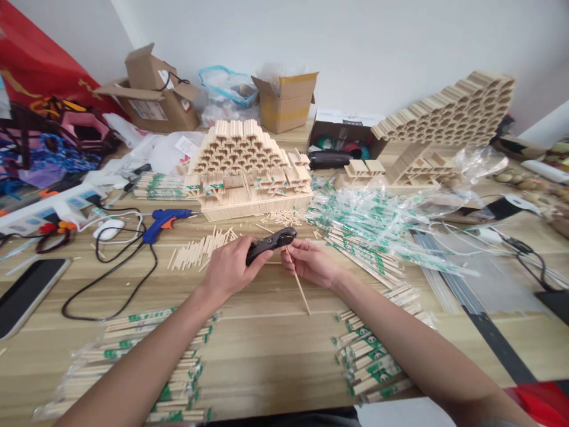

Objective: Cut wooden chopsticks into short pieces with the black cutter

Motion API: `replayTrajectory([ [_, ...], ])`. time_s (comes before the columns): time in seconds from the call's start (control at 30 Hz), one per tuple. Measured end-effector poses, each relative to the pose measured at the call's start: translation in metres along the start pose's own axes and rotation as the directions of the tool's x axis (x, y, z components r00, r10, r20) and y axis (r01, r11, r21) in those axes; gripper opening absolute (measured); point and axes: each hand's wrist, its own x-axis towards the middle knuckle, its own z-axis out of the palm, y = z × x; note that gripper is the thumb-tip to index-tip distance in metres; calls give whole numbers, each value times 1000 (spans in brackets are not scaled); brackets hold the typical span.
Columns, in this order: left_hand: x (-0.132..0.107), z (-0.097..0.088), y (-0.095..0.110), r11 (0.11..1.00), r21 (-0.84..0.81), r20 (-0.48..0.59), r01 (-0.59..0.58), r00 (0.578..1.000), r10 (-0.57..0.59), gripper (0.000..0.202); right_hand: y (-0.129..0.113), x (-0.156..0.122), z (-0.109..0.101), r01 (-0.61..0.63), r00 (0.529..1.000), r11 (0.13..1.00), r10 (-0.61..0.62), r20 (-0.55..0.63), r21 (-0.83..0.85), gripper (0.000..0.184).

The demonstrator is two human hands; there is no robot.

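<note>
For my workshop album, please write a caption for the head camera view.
The left hand holds dark pliers to a thin wooden stick in the right hand.

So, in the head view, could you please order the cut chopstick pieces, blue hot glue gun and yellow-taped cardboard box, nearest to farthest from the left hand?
Left hand:
1. Cut chopstick pieces, ahead-left.
2. Blue hot glue gun, left.
3. Yellow-taped cardboard box, far side.

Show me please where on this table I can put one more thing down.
The table's near middle has bare wood, between the wrapped chopsticks on the left and those on the right. It is crowded farther back, around the cut sticks, the glue gun and the plastic wrappers.
</note>
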Motion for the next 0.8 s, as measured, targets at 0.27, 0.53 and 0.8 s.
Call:
replayTrajectory([
  [0.27, -1, -1, 1, 999, 32, 44, 26, 999, -27, 56, 1, 0, -1, 5, 1000, 999, -5, 8, -39, 19],
  [0.53, 0, 1, -1, 1000, -8, 0, 3, 1000, -3, 54, 1, 0, -1, -17, 1000, 1000, 17, -4, -21, 21],
  [0.8, 0, 2, -1, 1000, -30, 2, -2, 1000, 2, 52, -1, -1, 4, -27, 1000, 1000, 27, -1, 10, 20],
])
